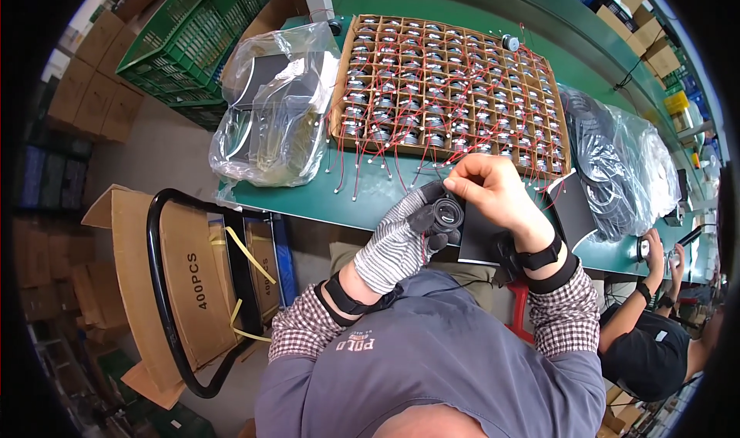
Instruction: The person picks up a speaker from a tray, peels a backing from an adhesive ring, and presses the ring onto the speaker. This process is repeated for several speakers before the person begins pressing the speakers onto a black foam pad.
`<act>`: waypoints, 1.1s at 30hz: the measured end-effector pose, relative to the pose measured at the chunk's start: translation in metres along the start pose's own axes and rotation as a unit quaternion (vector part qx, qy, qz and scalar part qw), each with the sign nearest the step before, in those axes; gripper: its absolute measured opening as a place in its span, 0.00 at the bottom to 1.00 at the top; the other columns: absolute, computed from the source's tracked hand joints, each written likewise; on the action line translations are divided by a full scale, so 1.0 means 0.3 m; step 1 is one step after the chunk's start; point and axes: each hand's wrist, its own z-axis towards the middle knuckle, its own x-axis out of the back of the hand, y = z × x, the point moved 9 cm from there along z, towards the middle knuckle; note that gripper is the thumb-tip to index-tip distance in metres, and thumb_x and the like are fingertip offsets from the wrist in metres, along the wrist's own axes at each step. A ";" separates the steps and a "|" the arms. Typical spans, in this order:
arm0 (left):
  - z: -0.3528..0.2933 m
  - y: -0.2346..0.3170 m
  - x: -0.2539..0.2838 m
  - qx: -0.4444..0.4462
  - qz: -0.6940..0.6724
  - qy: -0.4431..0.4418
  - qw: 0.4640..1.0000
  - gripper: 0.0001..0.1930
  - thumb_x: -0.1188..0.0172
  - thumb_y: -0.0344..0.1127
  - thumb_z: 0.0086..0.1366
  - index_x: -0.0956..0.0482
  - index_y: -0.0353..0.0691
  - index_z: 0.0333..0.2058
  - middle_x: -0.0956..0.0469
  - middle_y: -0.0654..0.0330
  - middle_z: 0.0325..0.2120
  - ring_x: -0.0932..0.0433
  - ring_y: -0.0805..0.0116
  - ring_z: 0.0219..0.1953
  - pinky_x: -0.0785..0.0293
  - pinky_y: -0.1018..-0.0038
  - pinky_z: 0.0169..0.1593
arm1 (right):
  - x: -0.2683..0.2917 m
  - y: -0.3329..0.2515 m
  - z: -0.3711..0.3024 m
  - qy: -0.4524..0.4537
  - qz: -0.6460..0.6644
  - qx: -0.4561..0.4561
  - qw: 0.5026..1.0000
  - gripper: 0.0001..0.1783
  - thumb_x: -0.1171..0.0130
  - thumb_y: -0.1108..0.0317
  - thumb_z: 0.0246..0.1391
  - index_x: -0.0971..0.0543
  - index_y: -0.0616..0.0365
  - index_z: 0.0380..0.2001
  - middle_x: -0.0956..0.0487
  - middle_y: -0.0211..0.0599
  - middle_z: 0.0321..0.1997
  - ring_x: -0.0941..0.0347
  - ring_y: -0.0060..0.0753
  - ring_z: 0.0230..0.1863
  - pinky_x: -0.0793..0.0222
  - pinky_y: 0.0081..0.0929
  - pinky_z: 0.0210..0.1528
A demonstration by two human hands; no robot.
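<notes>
"Grey-and-white striped glove on the left hand, right hand bare. From the head view, what are they even holding?"

"Round black part with a shiny middle. It's up between the two hands, around the near edge of the green table, on the near side of that big cardboard tray."

"And the grip?"

"Left fingers and thumb are wrapped round its left side. Right thumb and forefinger are pinched together at its far edge. Whatever's between those two tips is too small for me to tell, lol."

"So which step is this?"

"Just my read: fiddly fingertip work on the edge of that one piece. The tray's compartments are loaded with wired round parts, red leads flopping over the near side, so I'd guess it's one-at-a-time stuff."

"What does the next move need?"

"Steady left hand, I reckon, plus a light, exact pinch from the right. Yank it and you could slip off or strain something."

"Anything else around?"

"Clear plastic bag left of the tray, bagged black rings to the right, and a co-worker further right."
</notes>
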 end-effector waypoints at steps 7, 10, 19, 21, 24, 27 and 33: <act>-0.005 -0.003 0.013 0.021 0.043 0.007 0.999 0.26 0.45 0.46 0.60 0.37 0.36 0.51 0.26 0.59 0.33 0.25 0.74 0.29 0.28 0.86 0.30 | -0.066 -0.007 0.007 -0.061 0.100 -0.002 0.993 0.08 0.38 0.70 0.46 0.24 0.64 0.23 0.29 0.25 0.18 0.37 0.13 0.22 0.38 0.17 0.23; -0.002 -0.012 -0.008 0.031 -0.023 -0.044 0.998 0.22 0.47 0.45 0.62 0.35 0.36 0.48 0.26 0.60 0.32 0.25 0.75 0.28 0.28 0.86 0.29 | -0.079 0.004 0.000 -0.081 0.167 -0.041 0.982 0.08 0.38 0.70 0.47 0.24 0.64 0.22 0.28 0.23 0.19 0.37 0.12 0.23 0.39 0.15 0.24; 0.022 -0.033 -0.024 0.032 -0.037 -0.072 0.996 0.19 0.50 0.41 0.64 0.35 0.38 0.49 0.27 0.64 0.33 0.27 0.79 0.30 0.29 0.87 0.30 | -0.058 0.031 -0.061 -0.059 0.231 -0.091 0.967 0.10 0.37 0.67 0.46 0.23 0.62 0.30 0.28 0.23 0.25 0.36 0.11 0.24 0.42 0.12 0.24; 0.023 -0.038 -0.013 0.033 -0.073 -0.054 0.995 0.18 0.50 0.37 0.63 0.36 0.38 0.50 0.28 0.64 0.34 0.28 0.80 0.32 0.29 0.87 0.31 | -0.052 0.010 -0.078 -0.065 0.298 -0.056 0.951 0.14 0.36 0.68 0.45 0.23 0.64 0.34 0.28 0.26 0.30 0.34 0.14 0.31 0.39 0.13 0.30; 0.038 -0.027 -0.041 0.010 -0.010 -0.026 1.000 0.18 0.51 0.39 0.64 0.35 0.38 0.50 0.29 0.66 0.34 0.29 0.82 0.32 0.31 0.88 0.30 | -0.057 0.014 -0.101 -0.063 0.359 -0.015 0.931 0.17 0.34 0.69 0.43 0.23 0.64 0.38 0.29 0.29 0.34 0.33 0.17 0.37 0.37 0.14 0.37; 0.046 0.007 -0.063 -0.043 0.153 0.010 0.987 0.21 0.53 0.46 0.65 0.34 0.39 0.51 0.30 0.70 0.32 0.31 0.85 0.30 0.34 0.89 0.28 | -0.066 0.009 -0.111 -0.055 0.410 0.036 0.910 0.20 0.33 0.69 0.41 0.23 0.65 0.40 0.31 0.31 0.39 0.33 0.20 0.41 0.37 0.16 0.42; 0.087 -0.015 -0.066 -0.058 0.243 -0.021 0.968 0.16 0.51 0.41 0.64 0.32 0.40 0.48 0.30 0.69 0.33 0.31 0.82 0.31 0.33 0.88 0.29 | -0.003 0.063 -0.106 0.012 0.326 0.032 0.945 0.22 0.33 0.66 0.39 0.23 0.65 0.39 0.31 0.32 0.41 0.34 0.25 0.44 0.39 0.21 0.48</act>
